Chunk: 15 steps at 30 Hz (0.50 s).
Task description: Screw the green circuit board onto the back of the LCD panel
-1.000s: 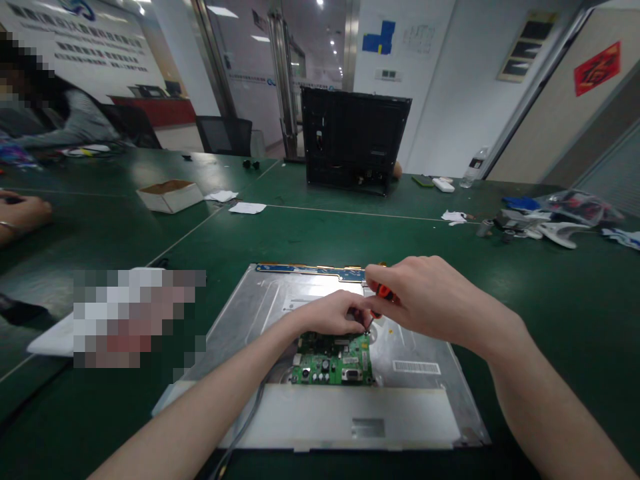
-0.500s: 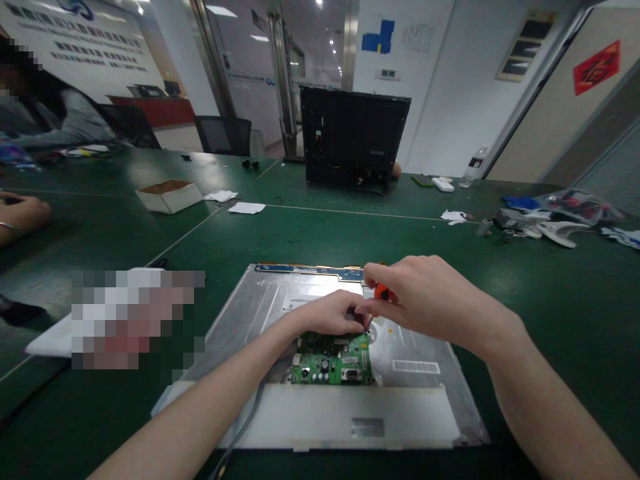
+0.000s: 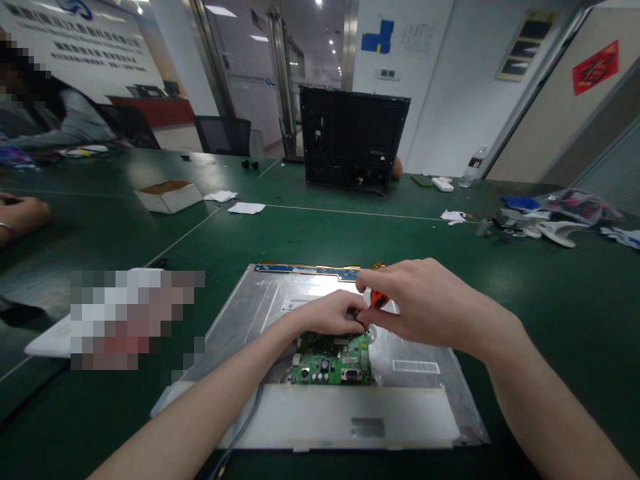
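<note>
A green circuit board (image 3: 327,360) lies on the metal back of a display panel (image 3: 420,353) in front of me. My right hand (image 3: 415,300) grips a screwdriver (image 3: 379,299) by its orange and black handle, its tip down at the board's upper right corner. At that same corner, the fingers of my left hand (image 3: 333,312) are pinched together beside the tip; what they hold is hidden. Along the panel's far edge runs a narrow blue circuit strip (image 3: 305,270). A grey cable (image 3: 250,413) trails from the board's left side under my left forearm.
Beyond the panel stands a black monitor housing (image 3: 355,140), with part of a person's hand (image 3: 397,168) behind it. An open cardboard box (image 3: 170,200) sits left, near another person's hand (image 3: 25,213). Gloves and loose parts (image 3: 530,223) lie at right, near a bottle (image 3: 473,167).
My right hand and the screwdriver handle have shifted slightly left, and the grip has turned a little. My left hand stays at the board's corner.
</note>
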Each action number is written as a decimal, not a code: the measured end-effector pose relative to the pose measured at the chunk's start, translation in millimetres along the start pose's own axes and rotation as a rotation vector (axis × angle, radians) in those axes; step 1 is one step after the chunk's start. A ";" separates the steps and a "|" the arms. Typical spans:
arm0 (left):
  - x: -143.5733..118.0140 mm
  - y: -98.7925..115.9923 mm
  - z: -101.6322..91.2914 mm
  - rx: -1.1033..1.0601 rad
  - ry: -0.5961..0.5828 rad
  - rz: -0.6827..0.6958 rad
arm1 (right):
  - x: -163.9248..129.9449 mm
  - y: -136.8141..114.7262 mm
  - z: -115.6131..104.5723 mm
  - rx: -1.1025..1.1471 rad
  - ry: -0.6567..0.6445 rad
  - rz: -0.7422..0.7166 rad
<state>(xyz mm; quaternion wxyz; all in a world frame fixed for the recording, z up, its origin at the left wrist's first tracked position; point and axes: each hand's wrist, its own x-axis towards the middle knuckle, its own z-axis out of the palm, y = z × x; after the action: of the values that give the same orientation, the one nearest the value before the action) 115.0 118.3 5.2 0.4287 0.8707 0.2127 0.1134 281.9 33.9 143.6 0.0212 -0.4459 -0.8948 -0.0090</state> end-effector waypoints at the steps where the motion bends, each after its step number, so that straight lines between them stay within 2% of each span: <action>1: 0.2 0.6 -0.4 0.008 -0.005 0.001 | 0.5 0.5 0.2 -0.012 0.008 0.018; 6: 0.6 5.5 -1.4 0.016 -0.030 0.046 | 3.2 2.9 1.1 -0.061 -0.006 0.096; 15: 0.2 3.3 -0.4 0.024 -0.018 0.045 | 2.7 1.5 1.9 -0.030 -0.009 0.068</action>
<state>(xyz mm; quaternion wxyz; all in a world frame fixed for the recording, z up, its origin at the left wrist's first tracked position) 115.9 116.9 8.1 0.4172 0.8814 0.1906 0.1126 281.5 37.0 141.9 0.0107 -0.4762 -0.8790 -0.0199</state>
